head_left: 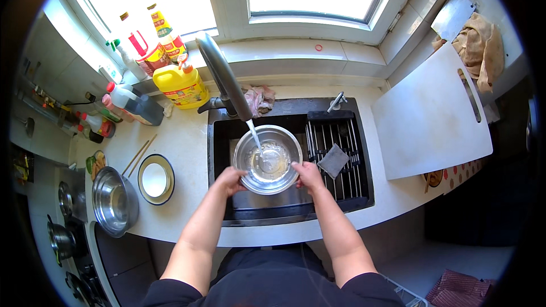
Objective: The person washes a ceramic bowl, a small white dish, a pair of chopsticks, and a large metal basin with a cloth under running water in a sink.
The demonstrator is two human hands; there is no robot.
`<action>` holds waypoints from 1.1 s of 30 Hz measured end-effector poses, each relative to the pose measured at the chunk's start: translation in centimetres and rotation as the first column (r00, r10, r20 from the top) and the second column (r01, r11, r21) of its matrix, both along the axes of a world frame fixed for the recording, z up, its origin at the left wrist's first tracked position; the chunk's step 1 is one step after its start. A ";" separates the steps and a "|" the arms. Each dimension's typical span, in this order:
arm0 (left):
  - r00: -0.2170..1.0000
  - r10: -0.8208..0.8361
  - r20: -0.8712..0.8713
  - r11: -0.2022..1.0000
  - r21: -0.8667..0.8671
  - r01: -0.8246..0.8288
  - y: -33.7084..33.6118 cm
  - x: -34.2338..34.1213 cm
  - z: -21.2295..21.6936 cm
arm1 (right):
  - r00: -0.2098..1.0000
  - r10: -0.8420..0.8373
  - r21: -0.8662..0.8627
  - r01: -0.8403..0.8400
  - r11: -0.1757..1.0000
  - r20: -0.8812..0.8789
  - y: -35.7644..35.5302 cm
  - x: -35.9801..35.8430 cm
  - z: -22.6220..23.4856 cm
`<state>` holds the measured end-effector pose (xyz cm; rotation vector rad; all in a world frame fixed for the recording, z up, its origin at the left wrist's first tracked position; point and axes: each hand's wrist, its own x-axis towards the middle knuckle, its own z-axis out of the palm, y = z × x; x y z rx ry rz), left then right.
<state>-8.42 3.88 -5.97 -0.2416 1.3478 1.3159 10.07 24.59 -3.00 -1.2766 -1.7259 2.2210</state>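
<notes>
Over the dark sink (267,216) I hold a shiny metal bowl (277,185) by both sides. The faucet (224,74) arches above it, and a stream of water (255,136) runs into the bowl, where some water has gathered. Fingers of my left hand (230,181) are closed on the bowl's left side. On the opposite side my right hand (309,176) grips the rim, thumb on top. A grey scouring pad (333,161) lies on the roll-up rack (352,178) just right of the bowl. The fingertips under the bowl are hidden.
Left on the counter stand a large metal basin (115,202), chopsticks (139,158) and stacked bowls (155,181). A yellow jug (181,86) and several bottles crowd the back left. A pink cloth (260,100) lies behind the sink. A white cutting board (432,119) leans at right.
</notes>
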 end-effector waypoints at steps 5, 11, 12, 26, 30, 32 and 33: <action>0.956 0.268 -0.120 0.963 0.016 -0.269 0.4 4.9 -1.4 | 0.871 -0.388 0.883 -0.100 0.459 0.301 6.4 4.2 -6.3; 0.893 0.371 -0.256 0.928 0.070 -0.366 0.8 6.5 0.4 | 0.772 -0.224 0.695 -0.354 0.625 0.595 8.5 6.3 -7.8; 0.873 0.406 -0.272 0.914 0.099 -0.394 0.8 6.4 0.6 | 0.840 -0.254 0.678 -0.172 0.715 0.480 8.5 5.7 -6.9; 0.799 0.531 -0.283 0.847 0.154 -0.509 1.5 8.4 0.5 | 0.792 0.579 0.715 -0.292 0.635 -0.191 -10.2 -2.2 -1.0; 0.834 0.464 -0.300 0.880 0.050 -0.472 -0.3 7.1 3.3 | 0.592 0.772 0.924 -0.383 0.017 0.231 -6.4 -0.3 -1.4; 0.885 0.332 -0.326 0.927 -0.061 -0.370 -1.1 5.8 4.7 | 0.635 0.698 0.939 -0.154 -0.307 0.332 -2.8 0.0 -2.9; 0.914 0.241 -0.328 0.950 -0.115 -0.292 -1.4 5.1 5.5 | 0.659 0.683 0.938 -0.107 -0.328 0.314 -1.9 0.0 -2.7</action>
